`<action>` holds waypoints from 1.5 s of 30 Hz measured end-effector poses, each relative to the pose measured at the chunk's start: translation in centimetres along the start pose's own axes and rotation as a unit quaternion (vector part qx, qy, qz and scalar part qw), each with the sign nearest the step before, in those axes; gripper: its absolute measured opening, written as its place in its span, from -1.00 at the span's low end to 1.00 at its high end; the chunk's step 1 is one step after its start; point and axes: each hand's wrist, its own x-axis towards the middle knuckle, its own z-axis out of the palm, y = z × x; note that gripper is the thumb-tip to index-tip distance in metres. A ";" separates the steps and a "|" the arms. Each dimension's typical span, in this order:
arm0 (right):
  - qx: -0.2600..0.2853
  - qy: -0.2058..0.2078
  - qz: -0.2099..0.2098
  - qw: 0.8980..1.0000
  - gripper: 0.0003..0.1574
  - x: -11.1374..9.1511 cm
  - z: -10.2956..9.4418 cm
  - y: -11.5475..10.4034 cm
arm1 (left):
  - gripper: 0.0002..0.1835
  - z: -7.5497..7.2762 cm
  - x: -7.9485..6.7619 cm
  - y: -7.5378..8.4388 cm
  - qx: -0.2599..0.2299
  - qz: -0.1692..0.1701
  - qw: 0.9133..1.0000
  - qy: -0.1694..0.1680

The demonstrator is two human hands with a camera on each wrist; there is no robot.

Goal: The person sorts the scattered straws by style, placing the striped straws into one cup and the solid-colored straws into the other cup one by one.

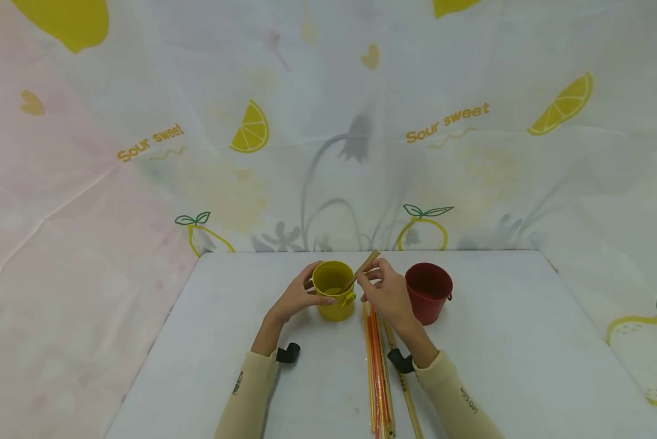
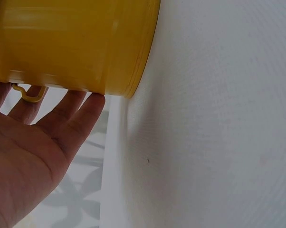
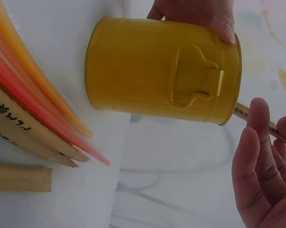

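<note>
With the left hand (image 1: 297, 297) at nine o'clock, grips a yellow bucket (image 1: 336, 312) on or just above the white table (image 1: 196, 378) in the head view; with the right hand (image 1: 388, 294) at its three o'clock, pinches a wooden stick (image 1: 369, 261), lower end inside. Reaches with left forearm (image 1: 248, 384) toward one o'clock, right forearm (image 1: 449, 384) toward eleven. Left wrist view: touches the bucket's wall with nearly straight fingers (image 2: 81, 118). Right wrist view: lays left thumb (image 3: 226, 31) near the rim; holds right hand at four o'clock, fingers part bent.

Diffuse light in head view, dimmer wrist views, soft shadow beside yellow bucket (image 2: 76, 42), faint sheen on its side.
</note>
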 end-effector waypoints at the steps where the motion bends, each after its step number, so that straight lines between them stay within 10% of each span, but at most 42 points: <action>1: -0.004 -0.001 0.002 1.000 -0.80 0.0 0.0 0.0 | -0.02 0.0 0.0 0.0 0.001 0.000 1.000 0.000; 36: -0.100 -0.105 0.010 0.989 -0.74 -1.2 -2.5 2.0 | -0.04 -0.1 0.1 0.2 -0.016 0.020 1.000 -0.012; 45: -0.196 -0.159 0.033 0.967 -0.78 -1.9 -3.2 2.3 | -0.04 0.0 0.0 0.3 -0.022 0.013 1.000 -0.016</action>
